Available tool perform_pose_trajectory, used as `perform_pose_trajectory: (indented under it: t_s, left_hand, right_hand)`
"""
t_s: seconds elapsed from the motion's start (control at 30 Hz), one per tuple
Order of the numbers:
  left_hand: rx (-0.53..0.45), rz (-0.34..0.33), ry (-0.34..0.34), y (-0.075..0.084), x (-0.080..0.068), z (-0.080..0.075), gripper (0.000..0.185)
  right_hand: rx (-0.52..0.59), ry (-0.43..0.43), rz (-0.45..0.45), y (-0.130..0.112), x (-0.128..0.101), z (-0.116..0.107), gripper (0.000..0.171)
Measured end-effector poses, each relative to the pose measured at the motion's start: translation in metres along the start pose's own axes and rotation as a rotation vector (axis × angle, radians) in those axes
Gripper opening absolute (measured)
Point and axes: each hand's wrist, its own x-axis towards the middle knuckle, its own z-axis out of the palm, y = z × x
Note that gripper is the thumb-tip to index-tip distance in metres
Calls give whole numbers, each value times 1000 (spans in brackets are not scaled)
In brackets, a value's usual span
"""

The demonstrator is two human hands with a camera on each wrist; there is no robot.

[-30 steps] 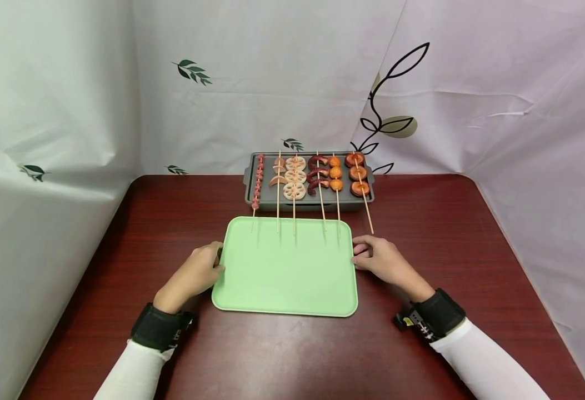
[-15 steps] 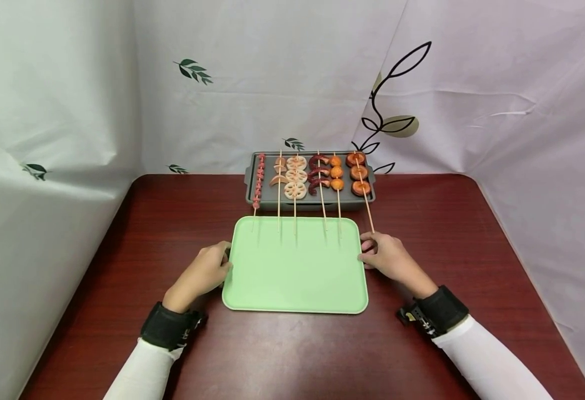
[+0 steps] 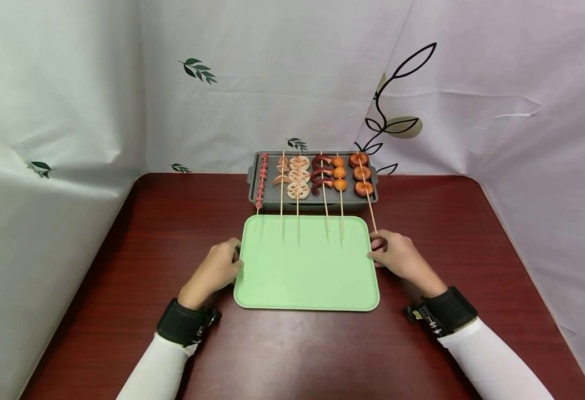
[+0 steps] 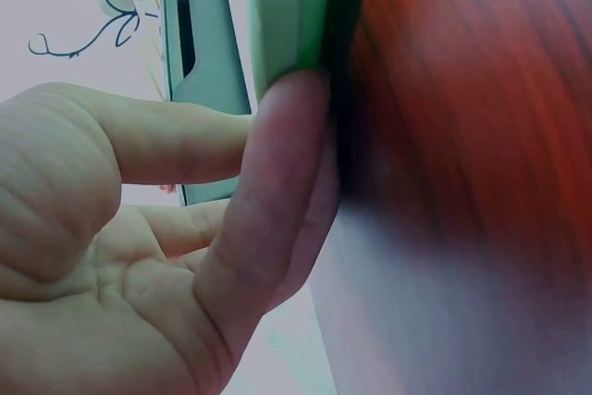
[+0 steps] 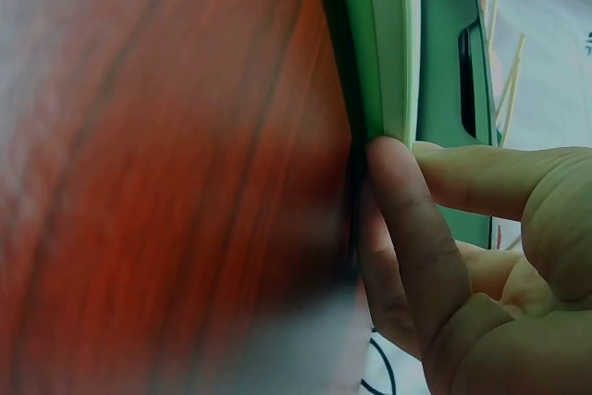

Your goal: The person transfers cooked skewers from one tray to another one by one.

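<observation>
A light green rectangular tray (image 3: 307,266) lies flat in the middle of the table in the head view. My left hand (image 3: 218,266) grips its left edge, thumb over the rim and fingers underneath. On the opposite side my right hand (image 3: 396,254) pinches the right edge the same way. Both wrist views show the tray's side wall (image 4: 287,16) between thumb and fingers, low over the wood. Behind the tray stands a dark grey grill pan (image 3: 271,194) with several skewers across it, among them lotus root slices (image 3: 299,176), orange balls (image 3: 339,172) and round brown slices (image 3: 363,174).
Skewer sticks (image 3: 281,211) jut from the pan's front and overlap the tray's far edge. The rightmost stick (image 3: 373,218) ends at my right hand's fingers. Pale patterned cloth (image 3: 252,83) hangs behind and beside the dark red table (image 3: 292,355).
The green tray has slid to the right with both hands on its edges. The pan and skewers keep their place, with a slight shift of the whole view.
</observation>
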Motion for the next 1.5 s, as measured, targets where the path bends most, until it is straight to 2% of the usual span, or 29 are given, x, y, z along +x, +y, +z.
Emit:
perform_pose_trajectory:
  t_s: [0.43, 0.73, 0.93, 1.13, 1.3, 1.5]
  left_hand:
    - [-13, -12, 21, -1, 4, 4, 36]
    - [-25, -20, 14, -1, 5, 5, 37]
    - [-11, -14, 24, 0, 4, 5, 36]
    - [10, -8, 32, 1, 5, 6, 36]
    - [3, -14, 31, 1, 5, 6, 36]
    - [-20, -18, 23, 1, 5, 6, 36]
  right_hand:
    - [-1, -18, -6, 2, 4, -5, 48]
    - [-13, 0, -47, 2, 4, -14, 64]
    - [205, -22, -44, -1, 4, -24, 70]
    - [355, 5, -56, -2, 9, -27, 66]
    - [489, -12, -64, -3, 16, -28, 62]
    - [638, -19, -23, -4, 25, -30, 57]
